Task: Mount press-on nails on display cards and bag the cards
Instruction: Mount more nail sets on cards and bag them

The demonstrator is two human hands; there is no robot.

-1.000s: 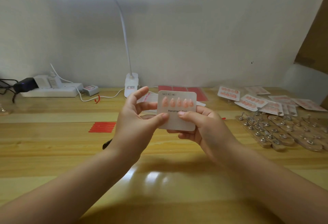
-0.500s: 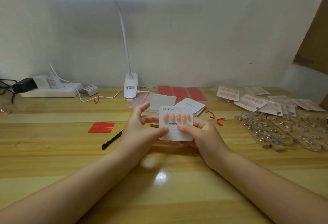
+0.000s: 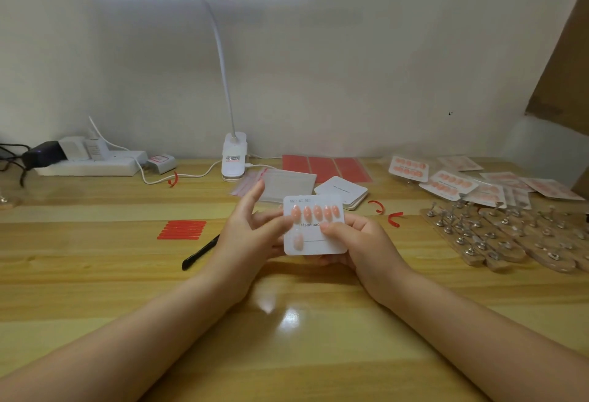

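A white display card (image 3: pixel 322 244) is held upright over the wooden table. A row of several peach press-on nails (image 3: pixel 314 212) runs across its top, and one more nail (image 3: pixel 298 241) sits at its lower left. My right hand (image 3: pixel 366 242) pinches the card's right side, thumb on the front and fingers behind. My left hand (image 3: pixel 245 236) is at the card's left edge with the thumb tip touching it and the index finger stretched upward. Behind the card lie a stack of blank cards (image 3: pixel 342 191) and clear bags (image 3: pixel 287 181).
Bagged finished cards (image 3: pixel 462 181) and wooden nail stands (image 3: pixel 497 236) fill the right side. Red strips (image 3: pixel 181 229) and a black tool (image 3: pixel 200 252) lie to the left. Red sheets (image 3: pixel 325 167), a lamp base (image 3: pixel 234 159) and a power strip (image 3: pixel 89 164) line the back wall.
The card came down and closer to the table. My left thumb slid off the card's lower left corner, uncovering a single nail stuck there.
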